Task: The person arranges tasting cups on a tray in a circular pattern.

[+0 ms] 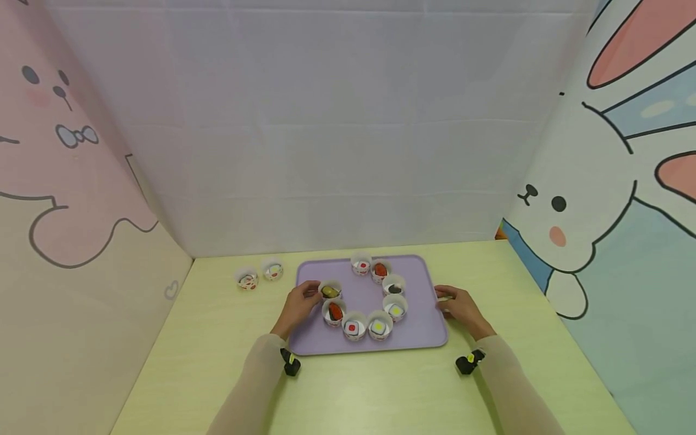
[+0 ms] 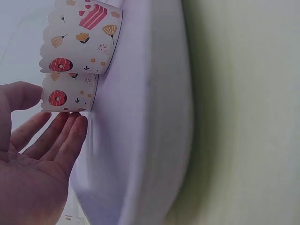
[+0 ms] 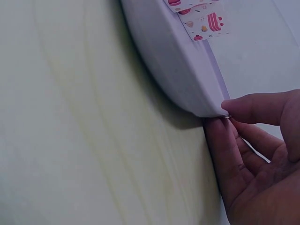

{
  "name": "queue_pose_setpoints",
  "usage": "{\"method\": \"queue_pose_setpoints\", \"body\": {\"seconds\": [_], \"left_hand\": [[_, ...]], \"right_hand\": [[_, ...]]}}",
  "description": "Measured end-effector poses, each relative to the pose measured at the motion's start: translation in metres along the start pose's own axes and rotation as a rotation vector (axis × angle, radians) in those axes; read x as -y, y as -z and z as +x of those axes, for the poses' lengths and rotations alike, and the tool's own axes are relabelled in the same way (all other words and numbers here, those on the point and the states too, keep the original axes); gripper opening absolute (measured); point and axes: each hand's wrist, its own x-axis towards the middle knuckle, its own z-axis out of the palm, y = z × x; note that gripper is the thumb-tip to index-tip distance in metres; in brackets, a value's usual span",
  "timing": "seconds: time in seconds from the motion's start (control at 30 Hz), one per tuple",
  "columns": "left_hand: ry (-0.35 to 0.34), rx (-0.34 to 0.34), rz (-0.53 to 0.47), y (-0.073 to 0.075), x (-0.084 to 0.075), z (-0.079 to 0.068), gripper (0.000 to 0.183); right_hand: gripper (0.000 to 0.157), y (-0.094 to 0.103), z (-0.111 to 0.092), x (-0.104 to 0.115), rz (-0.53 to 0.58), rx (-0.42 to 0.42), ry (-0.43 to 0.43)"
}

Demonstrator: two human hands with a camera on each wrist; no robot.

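Observation:
My left hand (image 1: 300,305) is at the left side of the purple tray (image 1: 417,272), its thumb and fingertips pinching a paper cup (image 1: 330,291) with a yellow-green piece inside. In the left wrist view, the thumb meets that printed cup (image 2: 65,93) at its scalloped rim and the fingers lie against its side. Across the tray, my right hand (image 1: 462,308) pinches the right edge, thumb on top and fingers underneath the rim (image 3: 213,110). Several similar cups form an open ring on the tray, among them one with a red piece (image 1: 335,312) and one with a yellow-centred white piece (image 1: 379,327).
Two more filled paper cups, one at the far left (image 1: 247,279) and another beside it (image 1: 273,269), stand on the pale yellow table (image 1: 380,393) outside the tray. A white wall (image 1: 348,151) rises behind, with cartoon-printed panels on both sides.

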Motion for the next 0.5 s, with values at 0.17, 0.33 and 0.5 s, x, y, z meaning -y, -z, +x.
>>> {"method": "queue_pose_setpoints", "body": {"seconds": [0.17, 0.33, 0.5], "left_hand": [[0.0, 0.0, 0.001, 0.0018, -0.0006, -0.0018, 0.036], [0.005, -0.003, 0.006, 0.0027, -0.0027, -0.0036, 0.035], [0.002, -0.002, 0.011, 0.004, -0.0025, -0.0049, 0.035]], "right_hand": [[0.052, 0.0, -0.0002, 0.0011, -0.001, -0.004, -0.003], [0.052, -0.0003, -0.0006, 0.0017, -0.007, -0.003, -0.002], [0.052, -0.0004, -0.0007, 0.0012, -0.012, -0.003, 0.001]]}}
